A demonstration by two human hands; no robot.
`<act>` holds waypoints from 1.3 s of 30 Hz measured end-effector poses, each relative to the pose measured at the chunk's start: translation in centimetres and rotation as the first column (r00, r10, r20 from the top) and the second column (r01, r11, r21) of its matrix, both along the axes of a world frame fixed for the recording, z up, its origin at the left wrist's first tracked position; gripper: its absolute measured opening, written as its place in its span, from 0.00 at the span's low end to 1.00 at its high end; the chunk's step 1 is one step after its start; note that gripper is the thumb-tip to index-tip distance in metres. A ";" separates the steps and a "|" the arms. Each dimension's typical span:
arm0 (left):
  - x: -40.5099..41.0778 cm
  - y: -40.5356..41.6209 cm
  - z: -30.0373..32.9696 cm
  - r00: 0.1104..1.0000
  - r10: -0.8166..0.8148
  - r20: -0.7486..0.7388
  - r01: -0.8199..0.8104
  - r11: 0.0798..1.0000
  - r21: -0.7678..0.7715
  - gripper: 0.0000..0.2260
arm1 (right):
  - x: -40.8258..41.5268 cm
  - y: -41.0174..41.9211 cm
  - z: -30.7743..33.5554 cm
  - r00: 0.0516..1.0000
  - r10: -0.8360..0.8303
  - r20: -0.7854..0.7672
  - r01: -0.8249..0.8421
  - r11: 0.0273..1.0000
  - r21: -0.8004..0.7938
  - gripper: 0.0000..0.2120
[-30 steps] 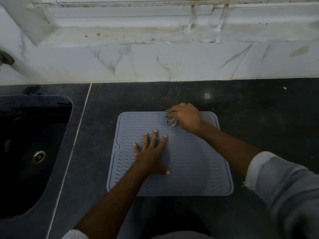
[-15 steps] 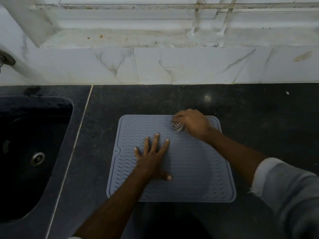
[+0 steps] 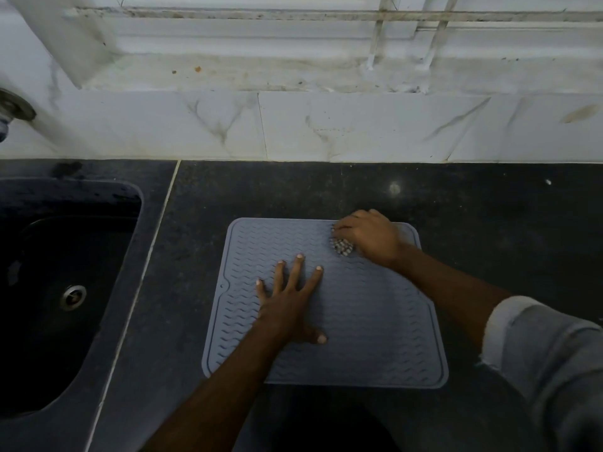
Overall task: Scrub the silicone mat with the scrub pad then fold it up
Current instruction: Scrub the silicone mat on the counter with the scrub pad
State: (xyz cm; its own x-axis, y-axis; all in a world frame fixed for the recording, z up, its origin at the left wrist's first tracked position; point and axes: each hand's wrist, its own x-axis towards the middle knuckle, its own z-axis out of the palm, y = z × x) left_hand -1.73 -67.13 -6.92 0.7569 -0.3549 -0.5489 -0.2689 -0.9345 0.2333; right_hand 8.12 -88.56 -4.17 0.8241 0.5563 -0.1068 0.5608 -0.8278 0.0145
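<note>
A dark sink (image 3: 65,288) is set into the left of a black stone counter (image 3: 489,223), with a metal drain (image 3: 73,296) in its basin. A pale seam runs down the counter just right of the sink. A tap fitting (image 3: 13,109) shows at the far left edge. White marble-pattern tiles (image 3: 326,125) form the far wall, topped by a stained sill (image 3: 261,70) and window bars (image 3: 437,37).

The mat (image 3: 375,321) lies flat and unfolded on the counter, right of the sink and near the front edge. It is grey-blue, roughly square, with rounded corners, a raised rim and rows of wavy ridges.

The left hand (image 3: 290,305) presses on the mat's left centre, palm down, fingers straight and spread, thumb out to the right.

The right hand (image 3: 368,236) is at the mat's far right area, fingers curled around the pad (image 3: 342,246). The pad is speckled grey and white and touches the mat. A grey sleeve (image 3: 548,353) covers the right forearm.
</note>
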 end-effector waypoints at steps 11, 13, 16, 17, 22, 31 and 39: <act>0.1 0.0 0.0 1.000 -0.004 -0.012 0.004 1.000 -0.002 0.59 | -0.3 0.9 -1.8 0.998 0.065 0.000 -0.065 0.998 0.013 0.27; 0.0 0.1 0.0 1.000 -0.001 -0.012 0.001 1.000 -0.011 0.59 | -0.3 -0.7 -1.3 0.999 0.047 0.000 -0.047 0.999 0.001 0.24; 0.0 0.0 0.1 1.000 0.001 -0.016 -0.001 1.000 0.003 0.59 | 0.7 0.6 -0.2 1.000 0.030 0.008 -0.030 1.000 0.006 0.22; 0.1 -0.1 0.1 1.000 0.001 -0.018 -0.001 1.000 0.005 0.59 | 1.1 1.8 0.0 1.000 0.023 0.009 -0.023 0.999 0.029 0.23; 0.2 -0.1 0.1 0.999 0.006 -0.040 -0.005 1.000 0.008 0.58 | 1.0 7.2 -1.1 0.996 0.091 -0.017 -0.091 0.996 0.018 0.26; 0.0 -0.1 0.4 1.000 -0.001 -0.025 0.001 1.000 -0.008 0.58 | -1.1 -0.6 -1.7 1.000 -0.002 0.003 0.002 1.000 -0.023 0.26; 0.4 2.7 1.5 0.999 0.033 0.024 -0.030 0.991 -0.130 0.54 | -1.4 -0.2 -1.6 0.999 -0.045 -0.006 0.045 0.999 0.007 0.26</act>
State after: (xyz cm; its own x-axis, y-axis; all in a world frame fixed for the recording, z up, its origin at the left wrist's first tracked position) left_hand -1.36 -64.43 -5.44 0.7822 -0.3975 -0.4796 -0.2474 -0.9049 0.3464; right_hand 6.71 -88.77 -5.78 0.8477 0.5194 -0.1073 0.5230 -0.8523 0.0055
